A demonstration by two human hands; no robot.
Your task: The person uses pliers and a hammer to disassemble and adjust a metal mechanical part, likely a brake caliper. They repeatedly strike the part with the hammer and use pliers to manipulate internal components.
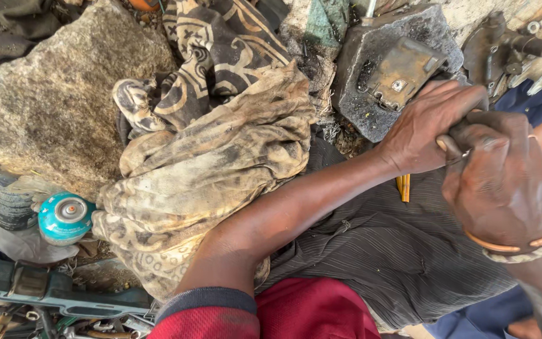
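While both the left hand (431, 125) and right hand (503, 182) clench what seems a metal rod (451, 145) at the right, near the rusty lock plate (401, 74), it could slip sideways.

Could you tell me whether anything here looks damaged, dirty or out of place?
The patterned cloth lies crumpled and heavily soiled beside the large rock. The metal plate on the dark stone block looks rusty and sooty. Both hands clasp a small tool.

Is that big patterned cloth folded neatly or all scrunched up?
Scrunched up. The patterned cloth lies in a crumpled heap with uneven folds, beside the big rock.
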